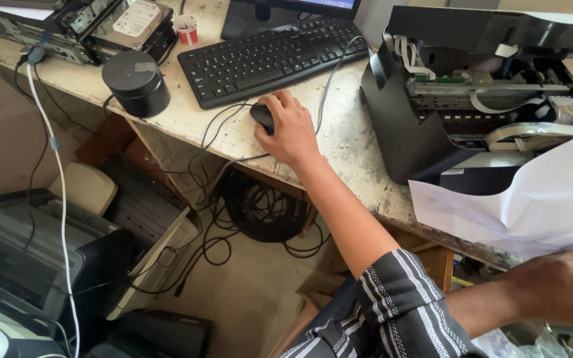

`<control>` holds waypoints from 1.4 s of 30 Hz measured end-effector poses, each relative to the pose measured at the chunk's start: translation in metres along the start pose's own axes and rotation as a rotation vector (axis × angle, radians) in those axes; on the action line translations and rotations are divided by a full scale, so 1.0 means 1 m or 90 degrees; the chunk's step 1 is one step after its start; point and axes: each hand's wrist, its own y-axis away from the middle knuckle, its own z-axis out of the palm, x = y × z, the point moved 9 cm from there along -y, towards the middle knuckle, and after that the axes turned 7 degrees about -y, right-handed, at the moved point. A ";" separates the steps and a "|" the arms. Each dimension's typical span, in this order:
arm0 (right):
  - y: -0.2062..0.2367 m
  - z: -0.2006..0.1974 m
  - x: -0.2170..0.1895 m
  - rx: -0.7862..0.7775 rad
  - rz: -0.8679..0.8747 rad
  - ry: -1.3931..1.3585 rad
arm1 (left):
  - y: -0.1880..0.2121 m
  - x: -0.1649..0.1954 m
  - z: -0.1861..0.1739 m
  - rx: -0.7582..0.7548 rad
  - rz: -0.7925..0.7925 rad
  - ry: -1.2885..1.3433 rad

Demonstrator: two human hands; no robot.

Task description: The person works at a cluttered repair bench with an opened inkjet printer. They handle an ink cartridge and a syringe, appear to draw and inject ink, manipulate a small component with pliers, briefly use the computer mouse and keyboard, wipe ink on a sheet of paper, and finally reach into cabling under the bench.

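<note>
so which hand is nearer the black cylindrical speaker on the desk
Left. The left hand rests on the black mouse, right of the black cylindrical speaker; the right hand holds white paper at far right.

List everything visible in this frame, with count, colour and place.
mouse: 1, black, desk middle, under left hand
keyboard: 1, black, desk top centre
monitor: 1, black, behind keyboard
printer: 1, black, opened, desk right
paper: 1, white, crumpled, before printer
speaker: 1, black, round, desk left
cup: 1, red-white, left of keyboard
hard drive: 1, silver, top left
cables: many, black, under desk
old printers: several, grey, floor left
left hand: on mouse
right hand: on paper
</note>
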 end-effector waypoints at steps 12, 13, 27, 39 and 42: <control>-0.001 -0.004 -0.002 0.007 0.009 -0.007 | 0.001 0.003 0.000 -0.018 -0.024 -0.009; 0.000 -0.004 -0.003 0.008 0.005 -0.006 | 0.001 0.002 0.001 -0.020 -0.028 -0.009; 0.000 -0.002 -0.005 -0.001 -0.010 0.013 | 0.000 0.001 -0.002 -0.002 -0.029 0.020; 0.001 -0.004 -0.007 0.006 -0.009 0.026 | 0.002 0.001 0.003 -0.005 -0.024 0.009; 0.001 -0.005 -0.007 0.007 -0.014 0.028 | 0.001 0.000 0.004 -0.012 -0.020 -0.001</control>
